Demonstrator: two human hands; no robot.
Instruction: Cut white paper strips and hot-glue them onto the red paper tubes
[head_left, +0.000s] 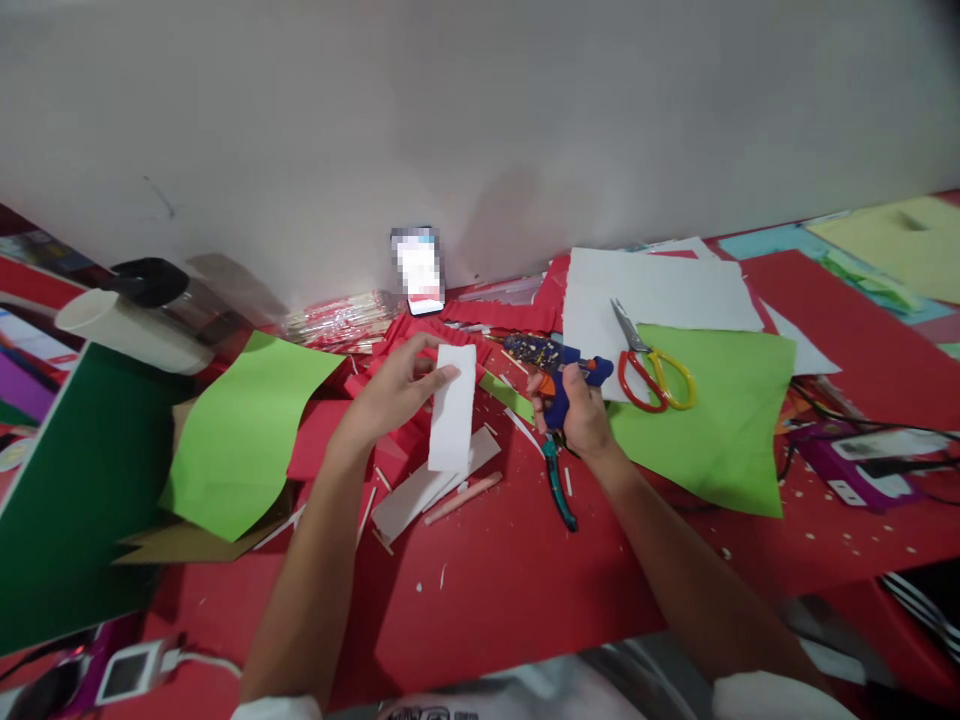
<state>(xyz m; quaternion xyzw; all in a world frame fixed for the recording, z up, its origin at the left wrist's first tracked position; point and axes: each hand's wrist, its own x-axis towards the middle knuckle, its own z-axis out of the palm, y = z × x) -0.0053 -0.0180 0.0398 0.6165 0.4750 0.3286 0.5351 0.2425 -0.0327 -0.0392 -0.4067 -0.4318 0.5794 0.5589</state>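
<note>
Between the thumb and fingers of my left hand (401, 388) is a white paper strip (452, 420), gripped by its upper part and held nearly upright. My right hand (583, 415) is wrapped round a blue glue gun (556, 400) with an orange trigger. Its speckled dark front part (531, 350) points left, toward the strip. Below the gun lies a teal-handled tool (556, 485), its head hidden under my right hand. Another pale strip (409, 505) and a pinkish stick (463, 498) rest on the red table (480, 610) under the held paper.
Red-and-yellow-handled scissors (651, 370) lie across white sheets (660, 285) and green paper (705, 430) at right. More green paper (240, 440) lies left. A lit phone (418, 270) leans on the wall. A paper cup (135, 330) lies tipped beside a dark-green board (82, 500).
</note>
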